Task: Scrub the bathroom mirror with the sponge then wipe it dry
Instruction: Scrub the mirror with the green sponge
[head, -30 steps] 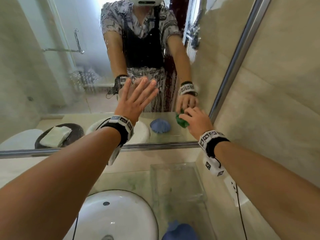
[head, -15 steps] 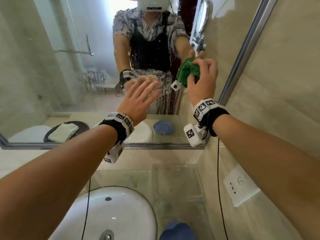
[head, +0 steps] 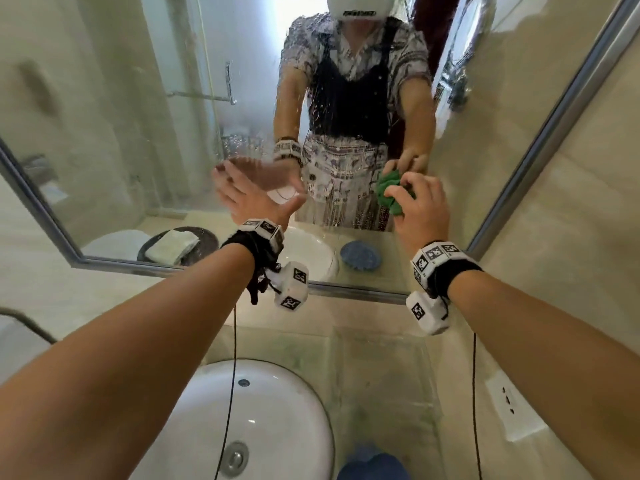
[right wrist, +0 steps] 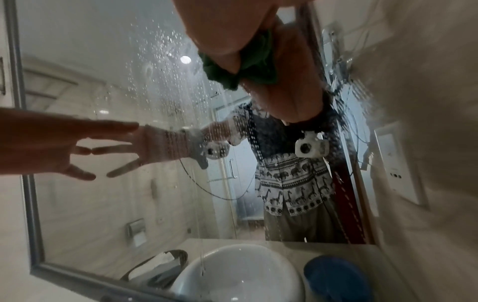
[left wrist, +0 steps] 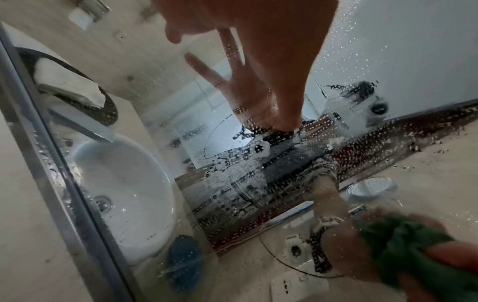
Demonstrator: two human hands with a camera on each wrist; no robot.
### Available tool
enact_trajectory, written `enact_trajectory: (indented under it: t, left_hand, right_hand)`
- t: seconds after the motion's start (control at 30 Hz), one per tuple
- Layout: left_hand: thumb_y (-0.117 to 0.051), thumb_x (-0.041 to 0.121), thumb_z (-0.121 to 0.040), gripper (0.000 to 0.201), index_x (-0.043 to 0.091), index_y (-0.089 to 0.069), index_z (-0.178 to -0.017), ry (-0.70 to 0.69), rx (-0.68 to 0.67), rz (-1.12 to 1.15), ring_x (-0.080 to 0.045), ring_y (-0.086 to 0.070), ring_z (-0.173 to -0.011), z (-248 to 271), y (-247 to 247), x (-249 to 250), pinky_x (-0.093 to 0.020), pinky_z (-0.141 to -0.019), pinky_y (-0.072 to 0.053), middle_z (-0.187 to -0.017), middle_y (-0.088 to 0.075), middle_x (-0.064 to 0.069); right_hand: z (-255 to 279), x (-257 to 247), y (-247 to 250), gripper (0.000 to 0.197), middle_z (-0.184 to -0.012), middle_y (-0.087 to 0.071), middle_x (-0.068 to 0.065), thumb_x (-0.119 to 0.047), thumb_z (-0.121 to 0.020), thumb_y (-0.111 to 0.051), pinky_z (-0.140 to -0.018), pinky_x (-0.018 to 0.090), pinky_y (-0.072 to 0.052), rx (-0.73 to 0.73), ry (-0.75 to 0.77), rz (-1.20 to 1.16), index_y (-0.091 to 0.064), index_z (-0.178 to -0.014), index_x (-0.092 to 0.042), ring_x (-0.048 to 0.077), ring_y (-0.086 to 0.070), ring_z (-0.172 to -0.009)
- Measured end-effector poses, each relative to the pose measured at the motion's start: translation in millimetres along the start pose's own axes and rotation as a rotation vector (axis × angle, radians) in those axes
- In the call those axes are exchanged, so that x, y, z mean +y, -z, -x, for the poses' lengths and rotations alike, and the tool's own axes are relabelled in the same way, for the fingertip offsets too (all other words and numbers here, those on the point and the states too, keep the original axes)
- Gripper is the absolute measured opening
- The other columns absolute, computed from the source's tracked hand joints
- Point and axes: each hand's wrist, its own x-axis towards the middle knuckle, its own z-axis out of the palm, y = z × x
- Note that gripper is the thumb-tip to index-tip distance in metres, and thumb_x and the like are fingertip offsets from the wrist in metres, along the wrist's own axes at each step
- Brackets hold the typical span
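Gripping the sponge point(head: 391, 194), your right hand point(head: 420, 209) curls its fingers round it and pushes it on the mirror point(head: 145, 140), low and near the right edge. It looks green, soft and squashed. Your left hand point(head: 249, 195) lies flat, fingers spread, on the wet glass. Half a second ago the sponge was higher up

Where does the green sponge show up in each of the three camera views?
Head: the green sponge is right of centre, gripped by the right hand against the mirror.
Left wrist: bottom right corner, blurred, with fingers around it.
Right wrist: top centre, bunched between the fingers.
Shared landmark: the white basin, seen directly in the head view and reflected in the mirror in both wrist views.
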Motion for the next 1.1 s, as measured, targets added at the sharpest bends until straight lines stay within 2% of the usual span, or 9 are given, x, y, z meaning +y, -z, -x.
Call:
enact_trajectory:
  t: [0.07,0.2,0.3,0.4,0.57,0.73,0.9,1.0,1.1]
  left_hand:
    - [-0.071,0.083,-0.052,0.154,0.006,0.014,-0.155,0.022,0.011,0.122,-0.047,0.01,-0.147,0.2,-5.9,5.5,-0.056,-0.117,-0.001,-0.161,0.017,-0.024]
    - [-0.048,0.097,-0.034,0.163,0.007,0.011,-0.156,0.032,0.067,0.173,-0.047,0.006,-0.148,2.4,-12.0,8.2,-0.057,-0.118,-0.006,-0.162,0.013,-0.023]
    - [-0.053,0.095,-0.032,0.163,0.011,0.011,-0.157,0.041,0.066,0.212,-0.046,0.007,-0.148,-0.1,-11.5,7.2,-0.059,-0.117,-0.006,-0.162,0.013,-0.021]
    - [-0.06,0.092,-0.033,0.164,0.013,0.015,-0.156,0.068,0.023,0.19,-0.045,0.012,-0.148,-2.0,-8.9,8.3,-0.06,-0.117,-0.004,-0.162,0.016,-0.021]
    - [-0.075,0.083,-0.045,0.16,0.014,0.019,-0.154,0.057,0.007,0.186,-0.045,0.015,-0.147,-0.7,-8.0,7.4,-0.061,-0.115,-0.004,-0.161,0.021,-0.019]
    - [-0.077,0.079,-0.049,0.157,0.01,0.017,-0.155,0.041,0.027,0.156,-0.047,0.014,-0.146,0.9,-8.6,8.2,-0.059,-0.116,-0.008,-0.161,0.02,-0.02]
    - [-0.076,0.08,-0.047,0.158,0.008,0.014,-0.156,0.038,0.042,0.129,-0.046,0.012,-0.147,2.3,-8.4,10.3,-0.06,-0.116,-0.01,-0.161,0.018,-0.021]
    - [-0.078,0.077,-0.049,0.157,0.009,0.015,-0.155,0.047,0.017,0.117,-0.046,0.012,-0.147,2.5,-5.5,11.8,-0.06,-0.116,-0.013,-0.161,0.019,-0.02]
    - [-0.08,0.073,-0.056,0.154,0.011,0.022,-0.153,0.044,-0.065,0.092,-0.045,0.015,-0.147,-0.2,0.8,8.0,-0.059,-0.116,-0.014,-0.16,0.025,-0.018]
  right_hand:
    - [7.7,1.3,-6.5,0.04,-0.102,-0.059,0.004,-0.001,-0.067,-0.077,-0.069,0.035,-0.048,-0.055,0.005,-0.028,-0.068,-0.101,-0.02,0.027,-0.049,-0.091]
    - [24.5,-0.5,-16.0,0.045,-0.095,-0.057,0.002,-0.002,-0.066,-0.08,-0.057,0.034,-0.051,-0.215,0.009,-0.095,-0.067,-0.105,-0.022,0.024,-0.054,-0.08]
    - [21.2,-0.2,-9.8,0.043,-0.095,-0.058,0.003,-0.004,-0.067,-0.079,-0.058,0.035,-0.053,-0.243,0.022,-0.113,-0.067,-0.106,-0.02,0.026,-0.055,-0.078]
    - [-2.9,-0.4,12.9,0.039,-0.102,-0.059,0.004,-0.007,-0.073,-0.072,-0.064,0.031,-0.052,-0.143,-0.051,-0.165,-0.067,-0.109,-0.019,0.026,-0.058,-0.083]
    - [-67.2,-8.4,39.5,0.033,-0.118,-0.053,0.008,-0.022,-0.085,-0.054,-0.075,0.022,-0.047,0.204,-0.318,-0.331,-0.061,-0.117,-0.015,0.019,-0.057,-0.097]
    - [-55.8,-29.1,13.2,0.036,-0.122,-0.053,0.01,-0.023,-0.088,-0.057,-0.075,0.025,-0.049,0.117,-0.082,-0.218,-0.06,-0.123,-0.014,0.023,-0.056,-0.101]
    - [11.2,-32.9,-33.4,0.026,-0.104,-0.064,0.008,-0.013,-0.079,-0.065,-0.059,0.031,-0.05,-0.099,0.296,-0.007,-0.068,-0.105,-0.017,0.026,-0.06,-0.081]
    - [46.1,-34.0,-47.8,0.021,-0.09,-0.062,0.005,-0.008,-0.078,-0.064,-0.055,0.032,-0.043,-0.237,0.344,0.036,-0.067,-0.095,-0.019,0.026,-0.056,-0.071]
    - [42.0,-41.2,-41.3,0.026,-0.086,-0.061,0.005,-0.007,-0.069,-0.071,-0.054,0.03,-0.041,-0.295,0.276,0.041,-0.069,-0.092,-0.018,0.027,-0.057,-0.071]
